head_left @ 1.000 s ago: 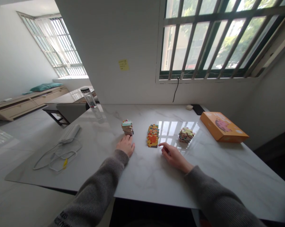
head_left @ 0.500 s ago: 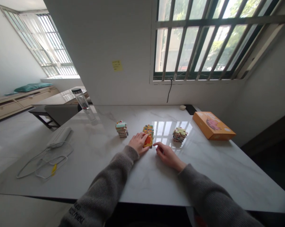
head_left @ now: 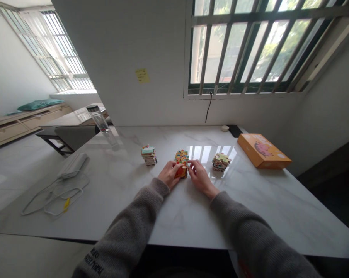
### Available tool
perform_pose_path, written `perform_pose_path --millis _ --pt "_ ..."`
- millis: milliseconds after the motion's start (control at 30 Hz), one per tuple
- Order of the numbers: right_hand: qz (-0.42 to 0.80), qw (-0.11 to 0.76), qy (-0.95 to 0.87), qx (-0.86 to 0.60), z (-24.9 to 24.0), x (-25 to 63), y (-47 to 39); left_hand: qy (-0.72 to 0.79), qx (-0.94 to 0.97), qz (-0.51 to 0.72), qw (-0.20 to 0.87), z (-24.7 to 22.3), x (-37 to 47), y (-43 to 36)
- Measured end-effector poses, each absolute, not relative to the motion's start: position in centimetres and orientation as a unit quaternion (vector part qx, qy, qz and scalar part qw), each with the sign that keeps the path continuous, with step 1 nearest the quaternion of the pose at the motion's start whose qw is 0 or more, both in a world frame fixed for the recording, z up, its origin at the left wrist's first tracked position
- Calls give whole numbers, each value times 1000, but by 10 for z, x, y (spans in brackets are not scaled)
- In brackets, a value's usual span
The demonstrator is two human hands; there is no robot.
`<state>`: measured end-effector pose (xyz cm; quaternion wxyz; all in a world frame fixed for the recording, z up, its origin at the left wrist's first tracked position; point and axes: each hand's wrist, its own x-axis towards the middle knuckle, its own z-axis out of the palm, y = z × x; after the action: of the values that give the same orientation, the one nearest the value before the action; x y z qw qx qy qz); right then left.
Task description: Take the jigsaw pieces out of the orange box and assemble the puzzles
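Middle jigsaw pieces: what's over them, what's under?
The left hand reaches over the near left part of the middle jigsaw pieces; the right hand is at their right edge. The marble-patterned table shows around them. What lies directly underneath, or where the left hand covers, is hidden.

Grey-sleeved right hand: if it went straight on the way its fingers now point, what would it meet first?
Most likely the colourful, knob-edged jigsaw pieces in the middle. The right hand points at their right side, its fingertips very close; whether they touch is unclear.
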<state>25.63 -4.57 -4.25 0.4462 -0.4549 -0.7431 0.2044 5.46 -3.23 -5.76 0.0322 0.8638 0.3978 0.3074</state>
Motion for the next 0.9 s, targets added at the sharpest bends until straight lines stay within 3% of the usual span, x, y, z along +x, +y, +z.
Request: perform_pose_path --millis 267,533,900 --pt "284 399 -770 -409 -44 261 -53 333 831 400 196 -57 66 -37" --pt "327 413 -716 -458 -47 266 -47 350 878 320 60 -62 60 -31" --pt "286 418 -707 -493 -54 268 -35 350 866 353 56 -56 56 -28"
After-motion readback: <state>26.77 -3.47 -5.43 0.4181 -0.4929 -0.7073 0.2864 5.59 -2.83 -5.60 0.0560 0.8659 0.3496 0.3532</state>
